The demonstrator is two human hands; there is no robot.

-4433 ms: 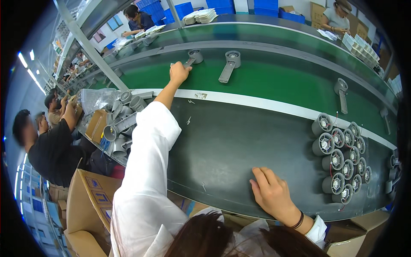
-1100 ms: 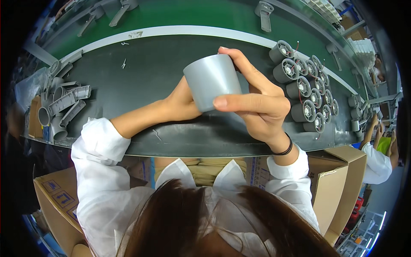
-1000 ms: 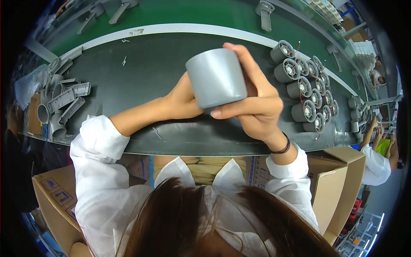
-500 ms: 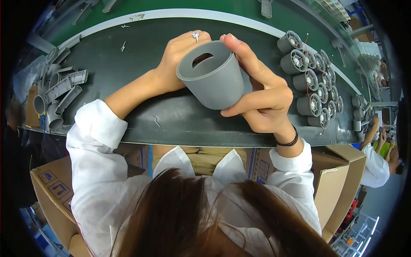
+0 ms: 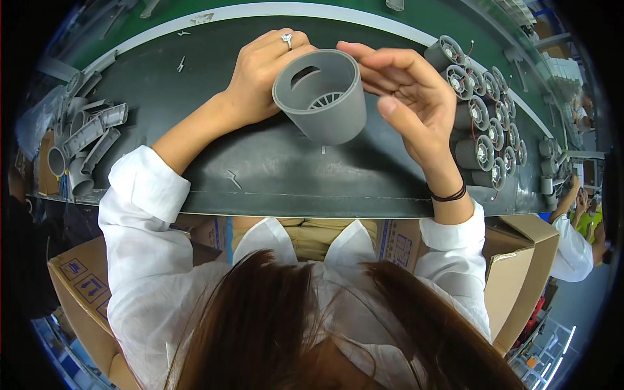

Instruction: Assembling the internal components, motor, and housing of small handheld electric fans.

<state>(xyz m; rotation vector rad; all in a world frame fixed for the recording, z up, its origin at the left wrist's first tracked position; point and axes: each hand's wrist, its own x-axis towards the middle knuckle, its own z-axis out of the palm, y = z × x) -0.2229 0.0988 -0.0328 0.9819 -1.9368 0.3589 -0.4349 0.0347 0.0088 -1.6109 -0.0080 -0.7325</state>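
Open cardboard box (image 5: 511, 289) lower right; printed carton (image 5: 90, 286) lower left; green belt (image 5: 175, 9) beyond.

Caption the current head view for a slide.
Left hand holding a grille-bottomed gray cylindrical housing over the dark worktop, open right hand beside it, gray fan units grouped at right.

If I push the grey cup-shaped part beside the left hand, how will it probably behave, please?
The grey cup-shaped part is probably stiff, as its rim keeps a clean round shape. It seems likely light for its size, being hollow with a thin wall and slots in its bottom. Its smooth outer wall might slide a little under fingertips.
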